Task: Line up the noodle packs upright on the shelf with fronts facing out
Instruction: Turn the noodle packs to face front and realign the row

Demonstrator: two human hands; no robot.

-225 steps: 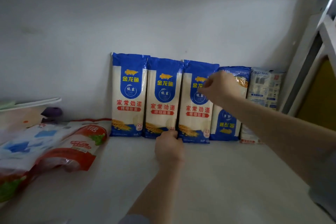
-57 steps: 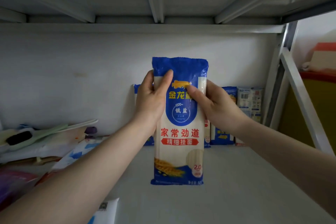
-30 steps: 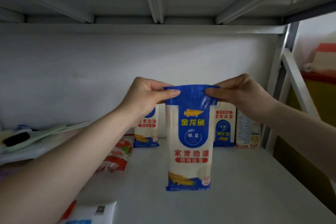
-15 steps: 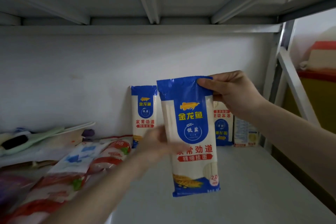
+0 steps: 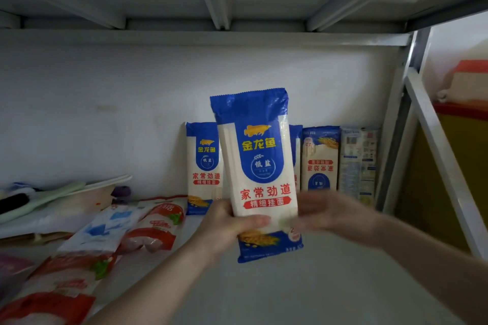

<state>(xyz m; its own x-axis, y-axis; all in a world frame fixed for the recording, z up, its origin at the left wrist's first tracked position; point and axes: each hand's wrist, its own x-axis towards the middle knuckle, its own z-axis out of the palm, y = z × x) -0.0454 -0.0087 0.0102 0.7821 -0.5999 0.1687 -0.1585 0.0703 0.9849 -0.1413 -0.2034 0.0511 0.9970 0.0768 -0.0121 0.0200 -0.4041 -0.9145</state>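
Note:
A blue-and-white noodle pack is held upright above the shelf, front toward me. My left hand grips its lower part, thumb across the front. My right hand is blurred just right of the pack's lower edge; whether it touches the pack is unclear. Behind, against the back wall, stand an upright pack, a pack mostly hidden by the held one, an upside-down pack and a pack with its back showing.
The grey shelf board lies below the hands. Red-and-white and blue-and-white bags lie flat at the left, with a pile of utensils behind. A white upright post stands at the right and the upper shelf runs overhead.
My left hand has taken the pack's lower part. My right hand has let go of the top corner and dropped beside the bottom. The pack stands a little straighter.

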